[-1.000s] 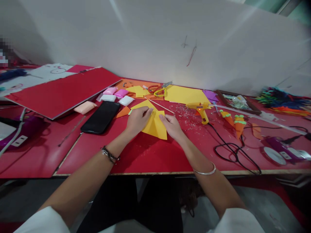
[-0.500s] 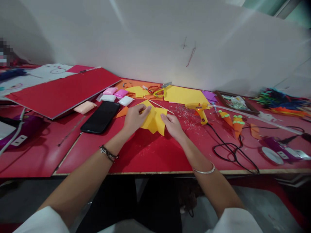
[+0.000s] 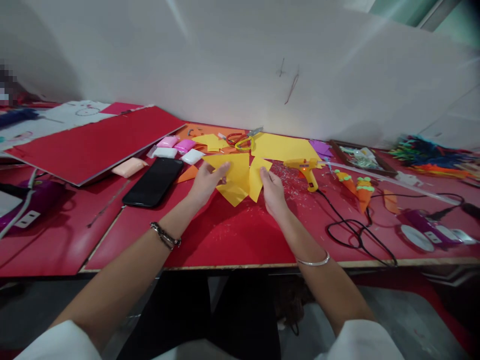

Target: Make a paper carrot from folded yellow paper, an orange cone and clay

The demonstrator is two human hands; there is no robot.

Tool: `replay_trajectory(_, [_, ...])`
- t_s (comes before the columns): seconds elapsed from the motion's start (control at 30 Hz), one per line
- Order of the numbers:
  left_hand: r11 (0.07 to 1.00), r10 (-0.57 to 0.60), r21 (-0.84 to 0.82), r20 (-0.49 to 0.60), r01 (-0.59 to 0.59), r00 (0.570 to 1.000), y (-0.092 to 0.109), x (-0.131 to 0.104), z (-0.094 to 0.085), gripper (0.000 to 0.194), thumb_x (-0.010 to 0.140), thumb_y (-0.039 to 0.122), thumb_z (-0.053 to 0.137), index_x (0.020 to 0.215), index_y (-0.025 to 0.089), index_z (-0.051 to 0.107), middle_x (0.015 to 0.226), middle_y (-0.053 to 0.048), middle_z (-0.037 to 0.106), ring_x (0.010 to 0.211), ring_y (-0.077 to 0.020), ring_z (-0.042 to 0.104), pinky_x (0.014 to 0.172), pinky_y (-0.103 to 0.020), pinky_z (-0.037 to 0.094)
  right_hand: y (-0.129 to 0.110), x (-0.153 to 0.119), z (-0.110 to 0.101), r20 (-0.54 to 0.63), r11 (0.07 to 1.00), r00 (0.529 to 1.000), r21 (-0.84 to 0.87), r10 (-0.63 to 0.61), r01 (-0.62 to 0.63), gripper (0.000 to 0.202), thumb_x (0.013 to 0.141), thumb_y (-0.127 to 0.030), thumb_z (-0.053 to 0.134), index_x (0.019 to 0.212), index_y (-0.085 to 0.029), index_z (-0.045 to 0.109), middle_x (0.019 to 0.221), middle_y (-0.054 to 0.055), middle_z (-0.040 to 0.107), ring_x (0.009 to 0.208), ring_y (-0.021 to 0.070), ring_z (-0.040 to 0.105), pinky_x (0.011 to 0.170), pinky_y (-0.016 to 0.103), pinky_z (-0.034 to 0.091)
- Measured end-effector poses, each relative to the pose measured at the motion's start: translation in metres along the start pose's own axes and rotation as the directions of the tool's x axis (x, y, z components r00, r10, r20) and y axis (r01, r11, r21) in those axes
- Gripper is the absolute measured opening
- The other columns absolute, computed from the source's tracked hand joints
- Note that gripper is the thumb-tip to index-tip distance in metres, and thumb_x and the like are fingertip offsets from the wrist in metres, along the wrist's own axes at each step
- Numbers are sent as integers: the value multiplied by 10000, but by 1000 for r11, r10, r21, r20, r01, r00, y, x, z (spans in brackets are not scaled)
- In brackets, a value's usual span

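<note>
Over the red tabletop I hold creased yellow craft paper (image 3: 236,180) up in both hands. My left hand (image 3: 204,185) pinches its left side, thumb on the near face. My right hand (image 3: 273,190) is closed on a narrower yellow part (image 3: 256,177) at the right. A notch shows between the two parts at the top; whether they are joined lower down I cannot tell. Right of my right hand lies a yellow glue gun (image 3: 305,169) with a small lit light. A black phone (image 3: 153,182) rests left of my left hand.
Behind the paper lie scissors (image 3: 245,142), a flat yellow sheet (image 3: 281,146) and pink and white packets (image 3: 185,146). A red board (image 3: 97,142) leans at the left. To the right are orange cone shapes (image 3: 364,194), a black cord (image 3: 343,220) and a purple power strip (image 3: 431,230).
My hands have moved apart, the right one to the right. The yellow paper is now spread wider, its left part turned flatter toward me, with the notch at the top.
</note>
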State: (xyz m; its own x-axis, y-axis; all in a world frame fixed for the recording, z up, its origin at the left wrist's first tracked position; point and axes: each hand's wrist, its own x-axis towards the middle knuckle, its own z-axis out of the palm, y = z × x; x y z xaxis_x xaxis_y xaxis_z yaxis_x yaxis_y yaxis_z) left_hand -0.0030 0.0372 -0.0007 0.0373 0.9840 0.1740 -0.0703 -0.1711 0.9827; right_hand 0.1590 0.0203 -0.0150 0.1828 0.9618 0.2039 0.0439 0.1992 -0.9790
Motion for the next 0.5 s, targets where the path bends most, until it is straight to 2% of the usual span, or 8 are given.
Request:
replay_trajectory(0.1, [998,-10,62,77,5,997,-2,-6,6,324,659,445,627,759,149,540,673,3,559,508,-73,479,480,-210,411,-2,-2,1,60,1000,998,5,16,-16,363,745,-539,451,667,-188,504,624,-10,502,579,111,470,534,231,352])
replay_trajectory(0.23, [996,-1,87,98,-8,995,-6,-9,9,322,738,472,540,683,156,514,570,7,529,463,-85,468,418,-208,379,-5,-6,1,142,999,990,37,21,-26,337,750,-508,482,649,-186,498,604,-20,484,555,101,446,531,230,348])
replay_trajectory(0.37, [996,10,85,115,-20,993,-8,-7,8,376,792,493,458,604,167,458,484,16,475,378,-82,434,358,-215,351,-7,-7,0,146,1000,989,15,13,-16,340,754,-490,491,605,-186,466,571,-33,432,512,86,386,502,225,319])
replay_trajectory(0.5, [996,29,75,125,-38,992,-8,-5,8,377,795,503,451,611,174,447,480,18,466,362,-83,433,335,-211,342,-10,-7,0,157,1000,988,16,2,-5,324,759,-470,496,610,-183,469,566,-35,412,512,81,368,499,221,308])
